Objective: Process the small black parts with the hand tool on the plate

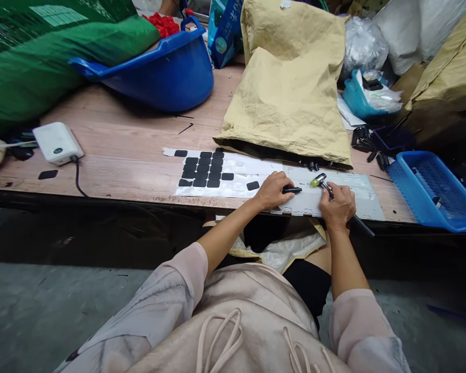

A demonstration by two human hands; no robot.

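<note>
My left hand [274, 190] rests low over the worktop, its fingers closed on a small black cylindrical piece [292, 190] that sticks out to the right. In my right hand [338, 204] is a hammer [320, 179] with a shiny metal head and something yellow-green on its striking end; its dark handle runs back below the wrist. The hammer head is just right of the black piece, apart from it. Beneath both hands lies a pale flat board [359, 194]. Left of them, a white sheet [236, 165] carries rows of black rounded-square stickers [204, 168].
A kraft paper sack [287, 103] lies behind my hands, small black pieces [312, 166] at its mouth. A blue basket [437, 191] stands right, more black pieces [363, 140] beside it. Left are a blue basin [159, 72], a white box [58, 142] with a cable, and green sacking [62, 62].
</note>
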